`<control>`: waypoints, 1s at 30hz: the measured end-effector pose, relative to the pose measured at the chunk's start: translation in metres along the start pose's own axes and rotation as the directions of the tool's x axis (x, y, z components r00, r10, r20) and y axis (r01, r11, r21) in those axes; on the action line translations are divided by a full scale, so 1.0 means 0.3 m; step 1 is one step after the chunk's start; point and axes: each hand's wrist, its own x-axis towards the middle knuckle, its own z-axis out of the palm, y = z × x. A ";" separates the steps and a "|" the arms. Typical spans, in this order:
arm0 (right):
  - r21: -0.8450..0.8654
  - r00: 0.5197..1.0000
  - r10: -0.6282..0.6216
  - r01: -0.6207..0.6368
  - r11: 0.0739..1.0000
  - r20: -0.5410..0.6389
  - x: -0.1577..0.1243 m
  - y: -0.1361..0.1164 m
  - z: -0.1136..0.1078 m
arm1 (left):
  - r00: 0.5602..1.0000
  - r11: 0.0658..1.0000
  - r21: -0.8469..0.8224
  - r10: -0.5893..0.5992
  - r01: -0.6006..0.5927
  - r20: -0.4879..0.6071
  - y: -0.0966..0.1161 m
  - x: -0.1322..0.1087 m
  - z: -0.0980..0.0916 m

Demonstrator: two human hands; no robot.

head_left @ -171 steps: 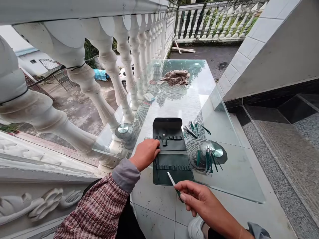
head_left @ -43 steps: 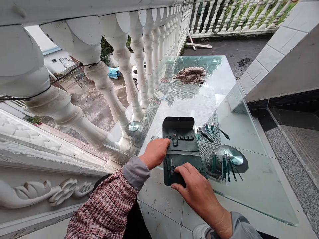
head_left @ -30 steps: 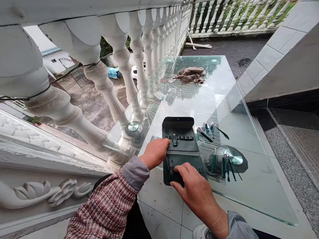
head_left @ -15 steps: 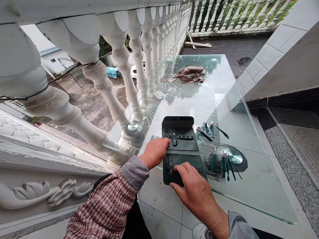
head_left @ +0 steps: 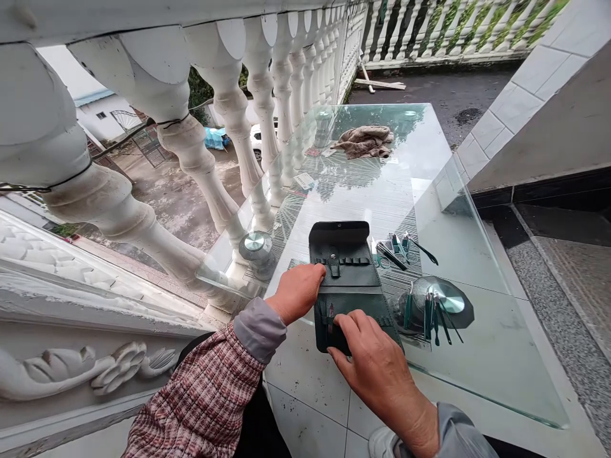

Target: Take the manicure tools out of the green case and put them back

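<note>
A black manicure case [head_left: 351,275] lies unfolded over the near part of the glass table, with a row of elastic loops and a snap tab on its upper panel. My left hand [head_left: 298,291] is closed on the case's left edge near the fold. At the lower panel, my right hand [head_left: 375,359] grips the near edge, thumb and fingers bent round it. One slim tool [head_left: 331,313] sits in a loop there, beside my right fingertips. Right of the case lie nail clippers [head_left: 398,245] with other small tools, and nearer me a group of slim manicure tools [head_left: 436,312].
The glass table [head_left: 496,356] has round metal-topped supports, one [head_left: 256,245] at its left. A crumpled brown cloth [head_left: 365,141] rests toward the far end, near a small card [head_left: 304,182]. A white balustrade [head_left: 195,149] runs along the left; a tiled wall [head_left: 534,95] rises at right.
The lower panel of the case has shifted slightly to the right under my right hand. My left hand stays almost in place, and the loose tools have not moved.
</note>
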 end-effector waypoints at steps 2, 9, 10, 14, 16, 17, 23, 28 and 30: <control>0.017 1.000 0.009 -0.009 1.000 -0.002 0.001 0.006 0.002 | 1.000 1.000 -0.005 0.001 -0.001 -0.004 0.000 -0.001 0.000; 0.076 0.999 -0.005 0.002 0.997 0.038 -0.003 0.014 -0.007 | 1.000 1.000 -0.019 0.015 -0.015 0.003 -0.001 -0.002 -0.001; 0.067 0.999 -0.003 0.001 0.998 0.034 -0.004 0.012 -0.007 | 1.000 1.000 -0.017 0.015 -0.015 0.003 -0.001 -0.002 -0.001; 0.072 1.000 0.020 -0.022 0.997 0.022 -0.003 0.007 -0.005 | 1.000 1.000 -0.013 0.015 -0.015 0.002 0.000 -0.002 -0.001; 0.078 1.000 0.028 -0.029 0.997 0.011 -0.001 0.008 -0.001 | 1.000 1.000 -0.013 0.019 -0.019 0.001 0.000 -0.001 -0.001; 0.076 1.000 0.026 -0.026 0.997 0.001 -0.001 0.010 0.001 | 1.000 1.000 -0.013 0.020 -0.020 0.000 0.000 -0.001 -0.001; 0.078 0.988 -0.111 0.119 0.990 -0.104 -0.005 0.043 0.025 | 1.000 1.000 -0.007 0.021 -0.021 -0.016 -0.001 -0.003 0.006; 0.063 0.971 -0.175 0.187 0.980 -0.165 -0.003 0.056 0.033 | 0.999 0.999 -0.004 0.032 -0.032 -0.023 -0.004 -0.001 0.011; 0.047 0.965 -0.182 0.195 0.980 -0.189 0.000 0.053 0.034 | 0.999 0.999 -0.006 0.032 -0.032 -0.018 -0.004 0.000 0.010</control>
